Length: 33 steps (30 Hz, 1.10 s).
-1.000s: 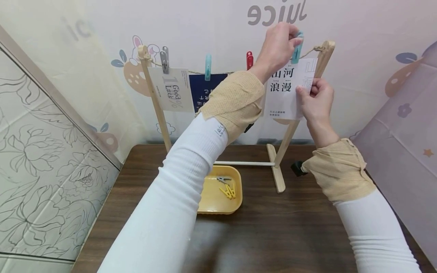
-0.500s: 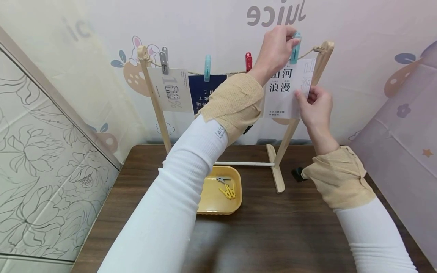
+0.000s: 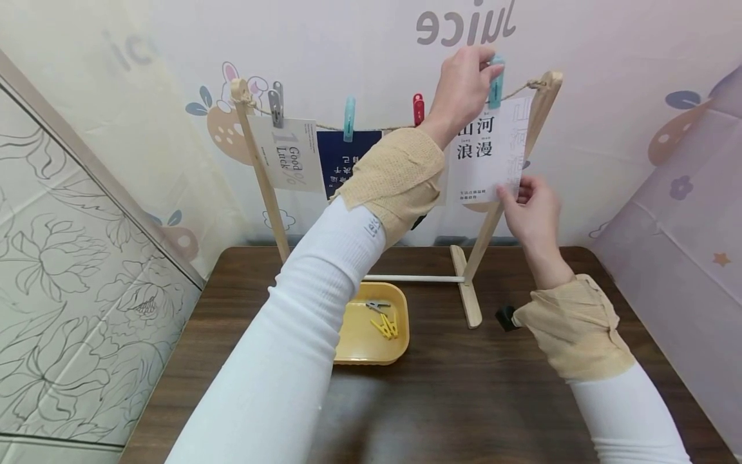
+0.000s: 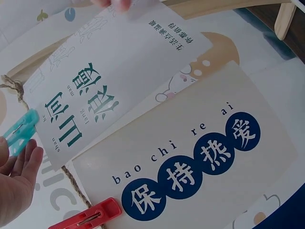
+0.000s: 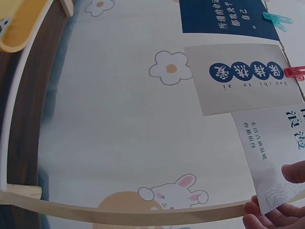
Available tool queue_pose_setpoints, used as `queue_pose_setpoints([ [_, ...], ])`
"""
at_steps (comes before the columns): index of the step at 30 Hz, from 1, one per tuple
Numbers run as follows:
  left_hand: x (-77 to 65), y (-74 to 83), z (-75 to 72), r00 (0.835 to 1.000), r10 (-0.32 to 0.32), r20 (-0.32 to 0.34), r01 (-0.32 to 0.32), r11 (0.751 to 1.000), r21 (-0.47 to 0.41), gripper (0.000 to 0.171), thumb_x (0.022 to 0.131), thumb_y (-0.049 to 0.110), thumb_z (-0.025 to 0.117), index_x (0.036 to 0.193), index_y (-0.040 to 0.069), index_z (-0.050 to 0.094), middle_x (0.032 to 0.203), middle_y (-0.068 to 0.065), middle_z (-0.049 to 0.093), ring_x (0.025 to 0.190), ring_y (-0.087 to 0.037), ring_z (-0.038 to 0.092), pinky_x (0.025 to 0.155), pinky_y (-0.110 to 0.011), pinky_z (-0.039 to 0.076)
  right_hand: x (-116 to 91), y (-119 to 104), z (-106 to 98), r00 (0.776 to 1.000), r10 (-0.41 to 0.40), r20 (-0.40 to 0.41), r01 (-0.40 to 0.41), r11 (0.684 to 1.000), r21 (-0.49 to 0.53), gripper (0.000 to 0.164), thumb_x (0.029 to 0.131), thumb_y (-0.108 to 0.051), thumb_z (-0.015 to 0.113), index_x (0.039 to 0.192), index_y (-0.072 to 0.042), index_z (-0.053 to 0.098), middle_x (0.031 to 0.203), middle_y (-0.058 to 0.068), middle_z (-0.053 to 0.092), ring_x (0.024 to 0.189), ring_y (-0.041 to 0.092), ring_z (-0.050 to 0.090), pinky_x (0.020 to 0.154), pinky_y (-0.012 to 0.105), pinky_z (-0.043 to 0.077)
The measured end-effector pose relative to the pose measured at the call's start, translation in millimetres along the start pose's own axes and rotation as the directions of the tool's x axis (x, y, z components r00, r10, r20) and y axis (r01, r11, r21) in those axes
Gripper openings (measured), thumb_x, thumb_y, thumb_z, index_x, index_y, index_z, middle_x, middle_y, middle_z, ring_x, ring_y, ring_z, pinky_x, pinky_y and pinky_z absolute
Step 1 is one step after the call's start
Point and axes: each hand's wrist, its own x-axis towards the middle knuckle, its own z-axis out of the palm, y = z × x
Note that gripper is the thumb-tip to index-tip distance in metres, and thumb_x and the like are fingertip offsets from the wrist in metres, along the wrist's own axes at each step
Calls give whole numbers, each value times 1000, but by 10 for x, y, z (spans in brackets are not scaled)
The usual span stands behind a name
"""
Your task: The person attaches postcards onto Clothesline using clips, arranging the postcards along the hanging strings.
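My left hand (image 3: 466, 84) pinches a light blue clothespin (image 3: 495, 82) at the right part of the rope. Its lower end sits on the top edge of a white card (image 3: 478, 171) with large dark characters. My right hand (image 3: 533, 209) pinches the card's lower right edge between thumb and fingers. In the left wrist view, a beige card (image 4: 190, 162) with blue circles hangs beside it from a red clothespin (image 4: 90, 217). Further left on the rope (image 3: 400, 127) hang a dark blue card (image 3: 348, 151) on another light blue clothespin (image 3: 349, 119) and a "Good Luck" card (image 3: 288, 154) on grey clothespins (image 3: 276, 106).
A wooden stand (image 3: 489, 235) holds the rope between two posts on the brown table (image 3: 464, 393). In front of its white crossbar (image 3: 414, 279) is a yellow tray (image 3: 404, 345) with grey (image 3: 378, 305) and yellow clothespins (image 3: 385, 327). A printed cloth (image 3: 359, 51) hangs behind.
My right hand has slid down the card's right edge to near its lower corner. My left hand stays on the light blue clothespin and sits slightly lower and further left in view.
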Motion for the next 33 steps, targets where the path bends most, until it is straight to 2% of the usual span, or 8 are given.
queue_pose_setpoints([
  [4, -3, -11, -9, 1000, -12, -3, 12, 1000, -2, 18, 92, 21, 46, 101, 13, 60, 90, 4, 57, 77, -3, 49, 64, -10, 37, -47, 46, 7, 998, 21, 58, -19, 999, -26, 47, 88, -23, 52, 122, 9, 42, 111, 23, 50, 96, 29, 51, 74, 26, 43],
  [7, 0, -30, -16, 1000, -20, -6, 20, 1000, -13, 17, 92, 21, 46, 99, 12, 59, 91, 4, 59, 78, -4, 50, 65, -10, 37, -67, 79, 12, 996, 31, 88, -28, 999, -36, 50, 88, -25, 52, 123, 9, 39, 113, 24, 48, 99, 31, 51, 74, 27, 44],
  [11, 0, -79, -35, 1000, -22, -17, 22, 999, -33, 25, 91, 22, 48, 112, 12, 56, 101, 2, 61, 87, -4, 53, 72, -9, 37, -81, 116, 12, 994, 44, 104, -41, 999, -28, 52, 88, -26, 52, 125, 8, 37, 115, 24, 47, 101, 32, 50, 76, 31, 44],
  [14, -15, -135, -61, 999, -6, -36, 5, 999, -39, 38, 91, 24, 48, 127, 13, 47, 112, 1, 58, 97, -4, 53, 81, -7, 34, -87, 146, 8, 993, 55, 107, -53, 998, -18, 53, 88, -26, 51, 127, 7, 36, 117, 24, 46, 103, 32, 48, 80, 34, 44],
  [16, -33, -172, -79, 998, 13, -57, -15, 999, -31, 42, 91, 25, 48, 130, 12, 43, 114, 1, 57, 101, -4, 51, 84, -7, 33, -95, 170, 1, 992, 64, 108, -63, 998, -19, 54, 88, -27, 50, 128, 6, 35, 119, 23, 46, 104, 32, 47, 83, 37, 44],
  [21, -108, -243, -121, 986, 75, -149, -81, 996, -33, 36, 91, 25, 49, 123, 8, 51, 105, -1, 59, 92, -5, 53, 76, -6, 35, -129, 248, -22, 989, 91, 114, -90, 996, -9, 56, 89, -29, 49, 130, 5, 32, 121, 22, 44, 108, 33, 45, 85, 40, 42],
  [27, -262, -264, -174, 956, 192, -222, -216, 973, -87, 26, 91, 19, 50, 112, 5, 56, 96, -1, 60, 82, -5, 52, 70, -6, 36, -196, 331, -52, 995, 82, 57, -82, 997, 8, 53, 89, -28, 50, 128, 3, 35, 118, 19, 48, 104, 28, 48, 84, 34, 43],
  [33, -512, -336, -154, 952, 225, -206, -266, 943, -198, 23, 90, 16, 52, 109, 4, 58, 92, -2, 62, 79, -8, 55, 69, -10, 40, -323, 417, -71, 998, 3, -70, -3, 1000, 4, 41, 87, -21, 54, 120, 2, 47, 108, 15, 56, 88, 11, 52, 72, 15, 41],
])
